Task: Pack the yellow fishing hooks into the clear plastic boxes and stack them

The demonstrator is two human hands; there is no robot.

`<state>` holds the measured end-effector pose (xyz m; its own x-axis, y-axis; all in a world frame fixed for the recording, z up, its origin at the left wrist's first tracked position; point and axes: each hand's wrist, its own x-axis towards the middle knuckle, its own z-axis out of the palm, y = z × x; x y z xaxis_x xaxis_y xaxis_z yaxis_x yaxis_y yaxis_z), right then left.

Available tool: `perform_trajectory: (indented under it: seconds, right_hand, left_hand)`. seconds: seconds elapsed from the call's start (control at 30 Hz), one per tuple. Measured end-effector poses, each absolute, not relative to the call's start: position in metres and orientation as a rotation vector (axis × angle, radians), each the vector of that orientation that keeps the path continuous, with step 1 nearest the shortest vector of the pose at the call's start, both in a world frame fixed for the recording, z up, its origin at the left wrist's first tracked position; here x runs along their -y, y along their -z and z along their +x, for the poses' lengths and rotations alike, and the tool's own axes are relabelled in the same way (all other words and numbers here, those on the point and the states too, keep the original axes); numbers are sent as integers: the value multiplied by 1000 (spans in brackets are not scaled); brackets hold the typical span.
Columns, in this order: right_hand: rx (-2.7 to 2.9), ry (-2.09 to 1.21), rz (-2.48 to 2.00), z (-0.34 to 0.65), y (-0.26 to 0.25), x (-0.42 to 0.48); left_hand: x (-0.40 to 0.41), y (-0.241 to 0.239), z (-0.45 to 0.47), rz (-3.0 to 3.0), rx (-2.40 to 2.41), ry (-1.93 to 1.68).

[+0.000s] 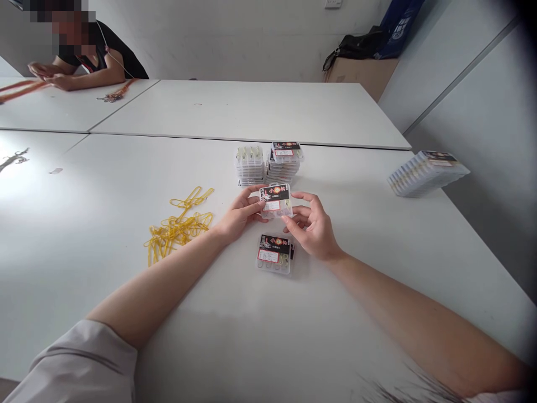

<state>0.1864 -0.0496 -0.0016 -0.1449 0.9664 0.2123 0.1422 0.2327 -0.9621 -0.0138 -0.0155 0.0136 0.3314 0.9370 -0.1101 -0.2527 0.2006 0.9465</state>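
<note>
While the small clear box (276, 200) with the black label sits between both hands over the table (84, 252), a light grip on its side edges, box level, seems the sound way to handle it. The left hand (241, 215) pinches its left edge. The right hand (312, 226), half curled, grips the right edge with its fingertips. A matching box (274, 253) lies just nearer, stacked boxes (268, 162) just beyond, and yellow clips (178, 226) to the left.

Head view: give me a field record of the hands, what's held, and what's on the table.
left hand: grips held box on its left edge
right hand: fingers on the same box's right side
below hands: second box flat on table
behind: two box stacks
left: yellow clips
far right: fanned boxes
far left: another person, seated
</note>
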Motion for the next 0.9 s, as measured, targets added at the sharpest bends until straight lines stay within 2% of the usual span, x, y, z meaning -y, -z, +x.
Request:
perform_trajectory:
  seconds: [0.27, 0.57, 0.9]
  right_hand:
    - [1588, -917, -1096, 189, 2, 48]
    - [1976, -547, -887, 190, 0, 50]
    - [2121, -453, -968, 190, 5, 48]
  left_hand:
    - [21, -7, -7, 1202, -943, -1084]
    - [29, -9, -7, 1138, -727, -955]
    - [28, -2, -9, 945, -542, -843]
